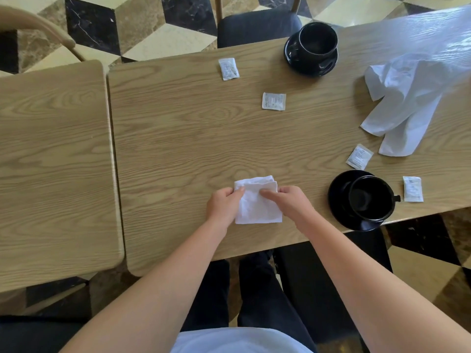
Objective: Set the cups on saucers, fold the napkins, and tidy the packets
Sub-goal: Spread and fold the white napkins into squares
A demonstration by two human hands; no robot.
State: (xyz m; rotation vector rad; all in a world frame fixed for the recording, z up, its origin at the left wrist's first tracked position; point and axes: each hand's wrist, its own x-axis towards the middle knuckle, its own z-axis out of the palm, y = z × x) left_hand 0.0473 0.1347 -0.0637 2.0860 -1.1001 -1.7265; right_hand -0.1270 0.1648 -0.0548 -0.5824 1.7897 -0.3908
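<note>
Near the front edge of the wooden table (pixel 178 138), both hands work one white napkin (pixel 257 207), already folded down to a small square. The left hand (pixel 224 203) pinches the napkin's upper left corner between thumb and curled fingers, and the right hand (pixel 290 202) lies across the upper right part with its fingers bent down onto the cloth. That hold probably pins the layers flat so the fold keeps its shape (neither hand lifts the cloth off the wood, as far as can be seen).

Both cups are on saucers. The far cup (pixel 317 42) sits on its saucer (pixel 293 53) at the back edge, and the near cup (pixel 369 197) sits off-centre, toward the right of its saucer (pixel 336 197), which overhangs the front edge slightly. A second napkin (pixel 405 103) lies crumpled and unfolded at the right, so folding looks about half done.

Four packets are scattered apart: one (pixel 228 69) near the back, one (pixel 273 101) toward the middle, one (pixel 359 157) just beside the loose napkin's tip, one (pixel 413 189) just right of the near cup's handle. None is gathered yet.

Open wood lies to the left and ahead of the hands, good room for sliding the folded square. A seam separates this top from a neighbouring table (pixel 51 161) on the left. Reaching right means passing close by the near cup, the likeliest thing to knock.
</note>
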